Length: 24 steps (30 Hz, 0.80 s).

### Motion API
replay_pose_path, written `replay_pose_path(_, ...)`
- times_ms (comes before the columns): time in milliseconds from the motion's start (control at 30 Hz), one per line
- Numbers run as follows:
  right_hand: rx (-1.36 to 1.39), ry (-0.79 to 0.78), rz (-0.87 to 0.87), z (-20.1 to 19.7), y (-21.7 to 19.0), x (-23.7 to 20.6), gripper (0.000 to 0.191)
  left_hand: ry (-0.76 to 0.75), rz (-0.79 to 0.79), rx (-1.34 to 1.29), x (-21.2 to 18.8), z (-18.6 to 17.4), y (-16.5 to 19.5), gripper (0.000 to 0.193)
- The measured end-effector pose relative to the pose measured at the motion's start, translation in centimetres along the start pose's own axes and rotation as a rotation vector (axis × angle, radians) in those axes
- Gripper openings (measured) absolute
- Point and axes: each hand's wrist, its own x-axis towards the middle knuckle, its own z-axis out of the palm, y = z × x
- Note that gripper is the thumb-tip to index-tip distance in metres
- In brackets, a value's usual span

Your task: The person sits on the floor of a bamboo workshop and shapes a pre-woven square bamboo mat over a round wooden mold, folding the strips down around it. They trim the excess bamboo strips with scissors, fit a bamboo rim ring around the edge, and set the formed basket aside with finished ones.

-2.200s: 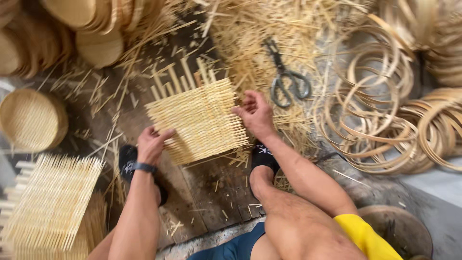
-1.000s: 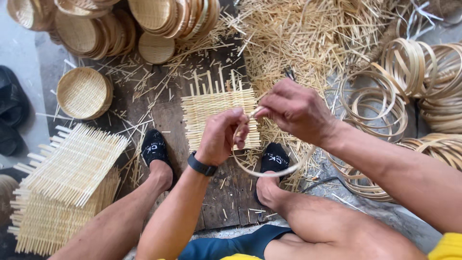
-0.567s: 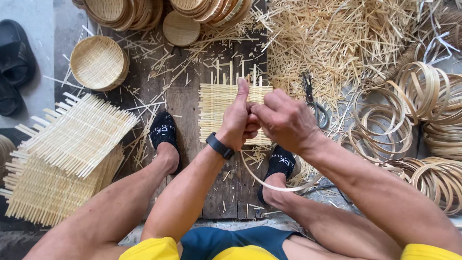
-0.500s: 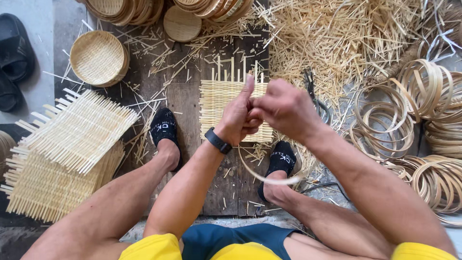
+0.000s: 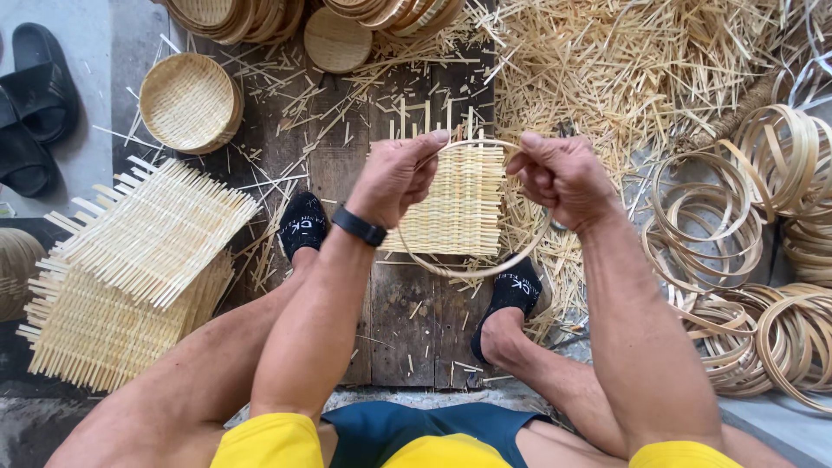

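- The left hand [image 5: 394, 173] is pinching the upper left arc of a thin bamboo hoop [image 5: 485, 270], its fingers [image 5: 425, 152] closing tight on the strip with the thumb pointing up.
- The right hand [image 5: 559, 173] is gripping the same hoop at its upper right arc, fingers curled shut around the strip.
- The hoop is hanging in the air between the two hands, its lower curve sagging toward the person and passing above the right foot [image 5: 511, 299].
- A square woven bamboo mat [image 5: 459, 208] is lying flat on the dark wooden board [image 5: 407, 321] directly below the hoop, loose strip ends sticking out of its far edge.
- A black band [image 5: 359, 227] is sitting on the left wrist.
- The left foot [image 5: 303, 225], in a black sock, is resting on the board just left of the mat.
- A stack of woven mats [image 5: 130, 269] is lying well to the left.
- A small round woven basket [image 5: 186, 102] is sitting beyond that stack, with more round baskets [image 5: 234, 13] stacked along the far edge.
- Loose bamboo strips [image 5: 624, 69] are covering the floor at the far right.
- Coiled bamboo hoops [image 5: 745, 217] are piling up at the right.
- Black sandals [image 5: 35, 104] are lying at the far left.
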Motion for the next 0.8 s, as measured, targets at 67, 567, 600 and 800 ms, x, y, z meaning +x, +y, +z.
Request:
replay_pose_path(67,0.019,0.007,-0.016,1.1,0.9,0.3,0.038,0.033,0.052,-0.096,0.4,0.1,-0.8,0.036)
replay_pose_path(567,0.319,-0.017,0.106,0.3,3.5,-0.5,0.051,0.019,-0.172,0.138,1.0,-1.6,2.0,0.035)
replay_pose_path(600,0.306,-0.028,0.113,0.1,3.5,-0.5,0.055,0.049,-0.17,0.14,1.3,-1.3,2.0,0.035)
replay_pose_path(800,0.297,-0.042,0.095,0.1,3.0,-0.5,0.058,-0.023,-0.117,0.197,1.7,-1.6,3.3,0.036)
